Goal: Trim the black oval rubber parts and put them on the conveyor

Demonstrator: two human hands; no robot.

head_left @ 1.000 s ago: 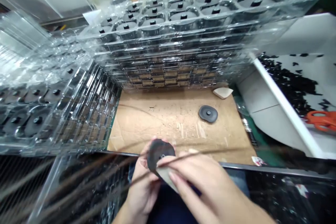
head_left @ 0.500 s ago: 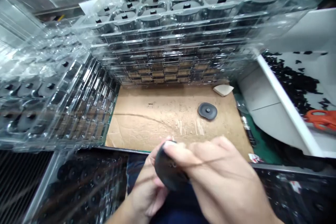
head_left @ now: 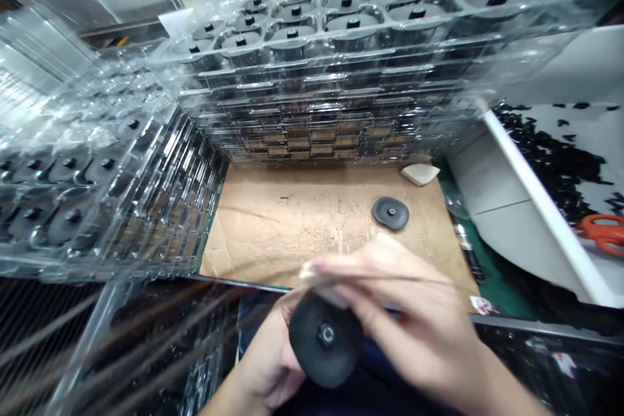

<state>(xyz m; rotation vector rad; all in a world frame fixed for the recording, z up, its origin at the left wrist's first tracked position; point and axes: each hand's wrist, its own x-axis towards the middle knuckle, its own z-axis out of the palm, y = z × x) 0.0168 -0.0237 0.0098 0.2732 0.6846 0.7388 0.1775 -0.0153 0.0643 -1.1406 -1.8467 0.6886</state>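
Note:
My left hand is closed on a black round rubber-like disc from its left side and from behind. A small ringed hub stands out in the middle of the face turned to me. At the disc's upper edge my right hand is closed, smeared by motion. Something pale shows at its fingertips, too blurred to name. Beyond the hands, a similar grey-black disc lies hub up on the cardboard sheet. Behind it is a cream wedge-shaped piece.
Stacked clear plastic trays holding black discs rise at the back, with another tray stack at left. On the right, a white bin holds black scraps and orange-handled scissors. A dark pen-like item lies beside the cardboard.
The held disc has turned so that its hub side faces me. My right hand has shifted from the disc's face to its upper edge. The view has moved slightly.

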